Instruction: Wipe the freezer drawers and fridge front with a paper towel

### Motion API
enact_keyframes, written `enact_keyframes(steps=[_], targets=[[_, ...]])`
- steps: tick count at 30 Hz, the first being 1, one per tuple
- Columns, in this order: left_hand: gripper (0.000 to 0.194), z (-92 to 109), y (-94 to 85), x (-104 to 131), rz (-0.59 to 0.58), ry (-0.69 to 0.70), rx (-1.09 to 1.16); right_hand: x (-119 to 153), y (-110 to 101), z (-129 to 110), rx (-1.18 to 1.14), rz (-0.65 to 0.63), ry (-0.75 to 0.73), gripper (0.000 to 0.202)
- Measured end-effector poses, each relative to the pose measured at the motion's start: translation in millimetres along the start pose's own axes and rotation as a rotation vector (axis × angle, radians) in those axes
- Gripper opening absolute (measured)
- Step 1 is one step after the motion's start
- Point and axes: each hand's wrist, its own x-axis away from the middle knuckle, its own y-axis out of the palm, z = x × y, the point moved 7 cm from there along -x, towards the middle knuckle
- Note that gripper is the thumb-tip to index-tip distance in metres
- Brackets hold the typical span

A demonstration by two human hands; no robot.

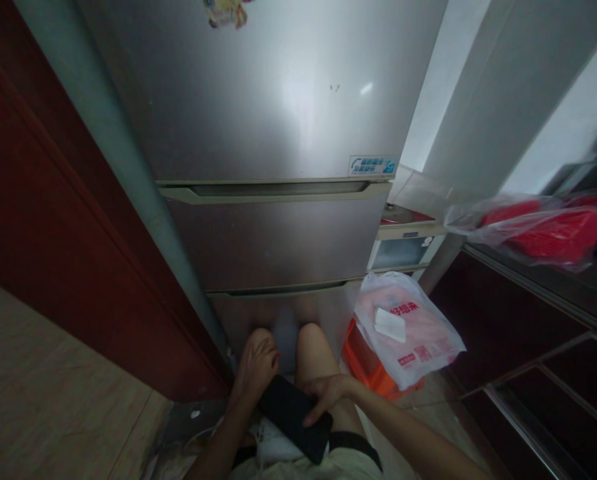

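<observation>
Low in the head view, a black flat object like a phone (294, 417) lies slanted over my lap. My right hand (327, 395) grips its right part, thumb on top and fingers partly hidden behind it. At the left knee, my left hand (261, 365) rests with its fingers curled together near the kneecap; whether anything is under them is hidden. Straight ahead stands a silver fridge (278, 240) with its doors closed, close to both knees. Some white material (276, 445) shows under the black object.
Right of my knees, a white plastic bag (428, 333) covers an orange basket (366, 360). Dark cabinets (518, 313) line the right side, with a red item in clear plastic (553, 230) above. A dark red door (103, 233) stands at left.
</observation>
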Motion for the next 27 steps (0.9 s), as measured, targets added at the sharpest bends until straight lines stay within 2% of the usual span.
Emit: enact_keyframes(steps=[3, 9, 13, 16, 24, 27], targets=[[0.029, 1.9, -3.3, -0.3, 0.004, -0.002, 0.01, 0.9, 4.3, 2.8, 0.051, -0.06, 0.035, 0.044], [0.029, -0.3, 0.5, -1.5, 0.013, 0.007, 0.028, -3.2, 0.9, 7.2, 0.159, -0.011, 0.056, 0.047], [0.029, -2.6, 4.2, -1.4, 0.023, -0.003, 0.032, -3.6, 3.3, 7.7, 0.114, -0.046, 0.067, 0.052], [0.03, -1.0, 2.3, -0.5, 0.022, -0.005, 0.036, -2.5, 7.1, 4.7, -0.009, -0.08, 0.052, 0.062], [0.029, 1.3, -4.3, -0.3, -0.005, -0.014, 0.034, -7.3, 0.1, 13.2, -0.189, 0.202, 0.023, 0.05], [0.03, 0.0, -1.7, -0.8, -0.01, -0.009, 0.035, -10.9, 2.8, 13.6, -0.298, 0.269, -0.015, 0.055]])
